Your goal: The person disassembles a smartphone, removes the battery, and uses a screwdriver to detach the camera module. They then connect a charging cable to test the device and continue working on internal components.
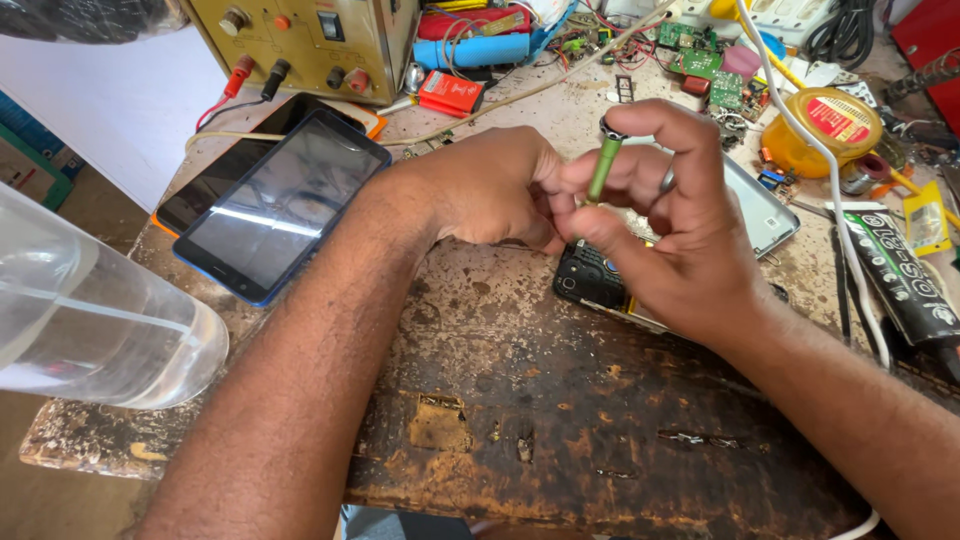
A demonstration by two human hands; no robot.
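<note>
The right hand [685, 225] has its grip closed on a green screwdriver [603, 168], fingers wrapped around the shaft and the index finger curled over the dark cap at the top. The tool stands nearly upright, its tip hidden behind the fingers, pointing down at a dark opened phone [590, 278] that lies on the worktop [560, 400] directly below the grip. The left hand [490, 185] sits just beside the right, touching it, fingers curled in together near the lower part of the screwdriver; whether they pinch the phone or the tool cannot be told. A grey back cover [765, 215] lies just behind the right hand. Off to the far side of the left hand rests a blue-edged smartphone [280, 205], screen up.
</note>
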